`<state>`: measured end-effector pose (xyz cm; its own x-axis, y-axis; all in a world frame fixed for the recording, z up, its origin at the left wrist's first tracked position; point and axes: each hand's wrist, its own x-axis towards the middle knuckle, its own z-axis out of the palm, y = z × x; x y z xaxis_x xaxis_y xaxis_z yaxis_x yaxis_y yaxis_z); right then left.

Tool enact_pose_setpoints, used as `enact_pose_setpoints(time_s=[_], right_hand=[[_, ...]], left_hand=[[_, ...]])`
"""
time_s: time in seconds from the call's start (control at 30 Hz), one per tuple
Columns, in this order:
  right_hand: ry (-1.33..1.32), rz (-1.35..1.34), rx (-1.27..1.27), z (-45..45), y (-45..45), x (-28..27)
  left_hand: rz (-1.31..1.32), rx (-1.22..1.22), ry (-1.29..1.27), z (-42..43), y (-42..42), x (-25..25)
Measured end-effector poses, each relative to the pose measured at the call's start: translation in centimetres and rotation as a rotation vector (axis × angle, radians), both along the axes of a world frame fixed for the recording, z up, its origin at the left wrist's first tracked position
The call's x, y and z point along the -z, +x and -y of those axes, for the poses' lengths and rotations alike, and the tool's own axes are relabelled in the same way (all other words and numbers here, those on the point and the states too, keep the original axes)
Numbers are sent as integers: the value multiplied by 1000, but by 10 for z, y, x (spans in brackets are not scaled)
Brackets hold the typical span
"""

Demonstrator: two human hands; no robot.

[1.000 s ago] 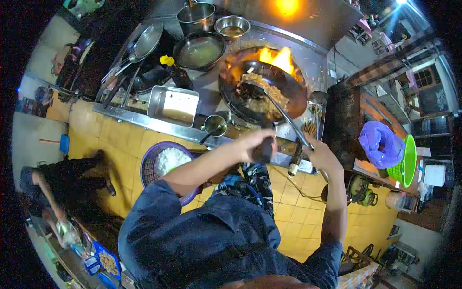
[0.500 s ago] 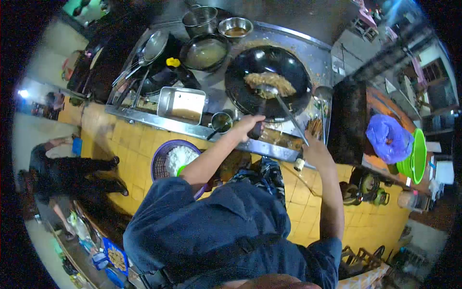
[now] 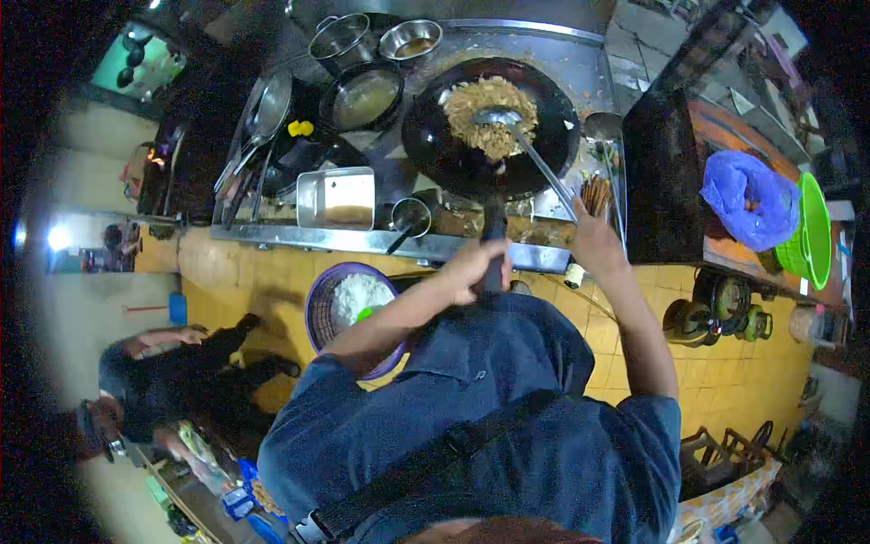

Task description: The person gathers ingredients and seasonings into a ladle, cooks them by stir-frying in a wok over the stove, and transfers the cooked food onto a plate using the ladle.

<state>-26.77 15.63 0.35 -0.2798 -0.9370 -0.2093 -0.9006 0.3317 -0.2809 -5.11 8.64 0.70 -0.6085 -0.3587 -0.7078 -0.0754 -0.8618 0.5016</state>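
Note:
A black wok (image 3: 426,150) sits on the stove, tilted a little, with a heap of brown food in small pieces (image 3: 489,95) spread up its far side. My left hand (image 3: 480,269) is closed around the wok's dark handle (image 3: 495,225), close to my apron. In my right hand (image 3: 596,247) is the handle of a long metal ladle (image 3: 544,168). The ladle's head rests in the food. Beside my right hand stands a bundle of thin brown sticks (image 3: 594,193). A small pot with a dark handle (image 3: 411,218) is left of my left hand.
A steel tray (image 3: 335,198), a pan of cloudy liquid (image 3: 364,98) and a steel bowl (image 3: 410,40) stand left of the wok. Below is a purple basket (image 3: 313,308) of white food. A purple bag (image 3: 752,199) lies at right. Another person (image 3: 181,381) is at left.
My left hand has drawn back toward my body with the wok handle. The wok has tilted, and the food has spread from a narrow heap into a wider one.

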Motion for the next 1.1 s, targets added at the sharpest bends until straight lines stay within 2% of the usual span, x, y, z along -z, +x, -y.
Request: enact_pose_setpoints(time_s=[0.03,0.1,0.13,0.17,0.23,0.27,0.3,0.37,0.43,0.5,0.53,0.6,0.63,0.7,0.73,0.77,0.8,0.83,0.9,0.97,1.0,1.03,1.1], right_hand=[[-1,10,15,-2,-3,-11],[-77,201,-132,-5,-8,-28],[33,156,-174,-2,-13,-26],[40,162,-172,0,-14,-20],[9,-22,-12,0,-7,0],[-138,-163,-84,-4,-14,32],[-151,-171,-59,1,-17,15],[118,-141,95,3,-17,-32],[1,-144,120,-13,-25,-43],[-176,-58,131,-27,-22,-51],[-217,37,202,-26,-15,-46],[-234,80,273,-10,1,-33],[-226,145,330,1,0,6],[-85,201,367,27,14,30],[34,100,75,41,6,87],[-59,189,285,47,16,78],[-1,121,296,53,21,80],[-31,175,359,64,23,107],[-129,301,335,45,29,73],[-215,351,371,24,35,72],[-249,459,360,15,33,85],[-268,452,400,-4,33,86],[-686,540,364,-58,36,90]], left_hand=[[21,44,-73,-12,-2,-15],[78,75,-24,15,-7,-5],[23,45,-47,38,-11,-7],[-122,-41,-65,58,-7,40],[-35,-127,-157,63,-8,53],[19,-59,-234,48,-4,51],[102,-115,-172,26,-7,25],[-2,141,-42,-1,8,7],[67,1,8,-1,3,-2],[-138,38,-87,31,4,45],[-24,-104,-179,37,-4,65],[-30,-103,-293,58,-9,121],[8,-63,-325,68,-13,133],[2,-147,-370,72,-26,120],[-62,-77,-295,78,-28,127],[-122,-11,-221,87,-24,140],[-99,2,-178,92,-20,146],[-60,15,-136,98,-21,148],[124,104,-143,98,-29,113],[58,160,-14,114,-32,113],[85,149,-32,109,-35,110],[223,150,-208,100,-40,114],[157,216,-235,105,-31,147]])
